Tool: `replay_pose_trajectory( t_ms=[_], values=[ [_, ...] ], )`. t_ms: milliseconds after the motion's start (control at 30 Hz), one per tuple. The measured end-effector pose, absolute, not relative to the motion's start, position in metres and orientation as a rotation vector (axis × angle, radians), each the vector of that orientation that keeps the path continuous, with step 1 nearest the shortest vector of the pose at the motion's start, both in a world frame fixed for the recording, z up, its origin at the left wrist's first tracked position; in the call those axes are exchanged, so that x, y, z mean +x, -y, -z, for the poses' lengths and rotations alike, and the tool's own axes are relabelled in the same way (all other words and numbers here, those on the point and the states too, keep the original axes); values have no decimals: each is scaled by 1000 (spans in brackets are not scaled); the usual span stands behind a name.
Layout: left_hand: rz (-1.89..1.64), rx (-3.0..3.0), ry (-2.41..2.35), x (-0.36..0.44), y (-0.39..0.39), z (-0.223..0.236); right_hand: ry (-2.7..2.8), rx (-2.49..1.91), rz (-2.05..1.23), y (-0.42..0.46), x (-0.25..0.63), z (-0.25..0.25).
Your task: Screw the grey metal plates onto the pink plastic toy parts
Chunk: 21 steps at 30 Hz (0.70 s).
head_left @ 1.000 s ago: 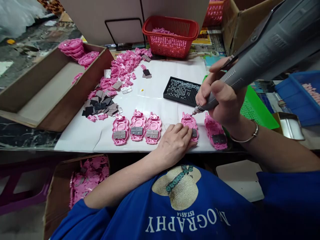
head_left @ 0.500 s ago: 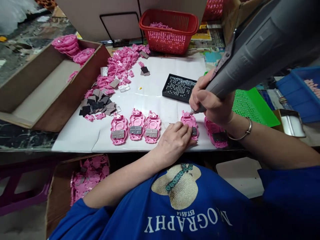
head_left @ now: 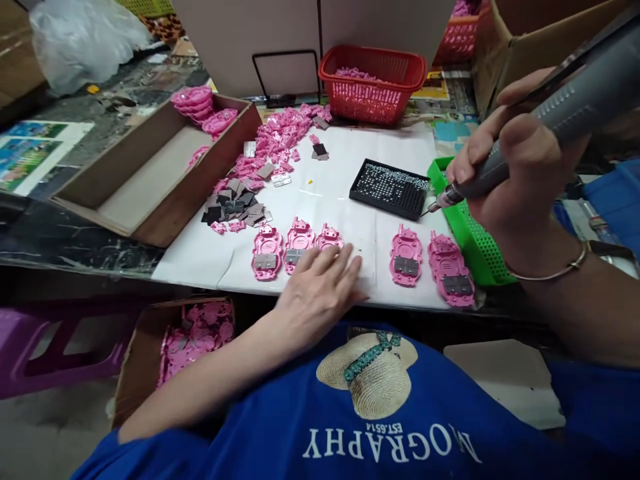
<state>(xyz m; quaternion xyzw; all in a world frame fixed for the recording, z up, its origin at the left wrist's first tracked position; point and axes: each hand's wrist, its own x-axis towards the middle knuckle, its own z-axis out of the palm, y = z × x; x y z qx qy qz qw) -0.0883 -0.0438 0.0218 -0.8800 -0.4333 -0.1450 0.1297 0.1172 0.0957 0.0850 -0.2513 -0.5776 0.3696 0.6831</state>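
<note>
My right hand (head_left: 520, 160) is wrapped round a grey electric screwdriver (head_left: 575, 107), its bit pointing down-left beside a black tray of screws (head_left: 390, 189). My left hand (head_left: 323, 290) lies with fingers stretched over one pink plastic shell (head_left: 329, 235), hiding most of it. Further left are two more shells, a pink shell with a grey plate (head_left: 267, 252) and a pink shell (head_left: 300, 233) beside it. Right of my left hand lie a pink shell with a dark plate (head_left: 405, 255) and, at the table edge, another pink shell (head_left: 450, 267).
A green perforated tray (head_left: 473, 233) sits under my right hand. Pink parts (head_left: 283, 137) and dark plates (head_left: 235, 205) are heaped at the left, by a cardboard box (head_left: 185, 180). A red basket (head_left: 373, 100) stands at the back; a box of pink parts (head_left: 135, 353) is below the table.
My right hand has lifted the screwdriver off a pink shell and moved right, towards the screw tray. My left hand has let go of that shell and moved left over another. The view has shifted.
</note>
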Motion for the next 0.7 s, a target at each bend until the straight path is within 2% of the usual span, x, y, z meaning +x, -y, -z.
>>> replay_pose_trajectory(
  t_ms=[200,433,700],
  values=[
    [156,-2547,1254,-115,49,-19,1289,-455,-838,-119,112,-75],
    [354,-2590,1176,-71,30,-1,1341,-411,-824,-140,104,-70],
    [579,-2677,1135,-52,26,15,1300,-589,-853,-166,104,-50]
  ],
)
